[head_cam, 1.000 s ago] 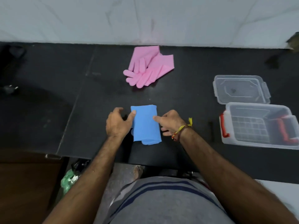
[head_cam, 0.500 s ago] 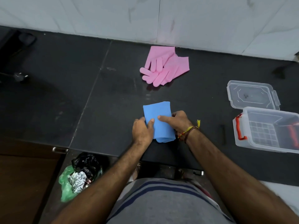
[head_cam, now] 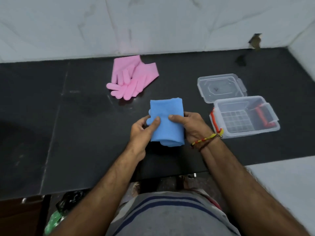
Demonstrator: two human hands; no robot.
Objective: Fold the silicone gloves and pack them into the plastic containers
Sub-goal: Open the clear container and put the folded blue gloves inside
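Observation:
Folded blue silicone gloves [head_cam: 166, 109] form a flat rectangle held between both hands near the front of the black counter [head_cam: 81, 116]. My left hand [head_cam: 141, 132] grips their left edge, thumb on top. My right hand [head_cam: 194, 128] grips the right edge, thumb on top too. A pair of pink gloves [head_cam: 132, 77] lies unfolded, fingers overlapping, near the back wall. To the right stands an open clear plastic container [head_cam: 245, 116] with red latches, nothing visible inside it. Its clear lid [head_cam: 221, 86] lies flat just behind it.
White marble wall [head_cam: 153, 23] runs along the counter's back edge and turns at the far right. The counter's front edge is close to my body. Below at left, on the floor, sit black and green bags [head_cam: 58, 217].
Both hands closed on the blue folded gloves from the sides and lifted them slightly off the counter. The camera view shifted, so the container now appears closer to my right hand.

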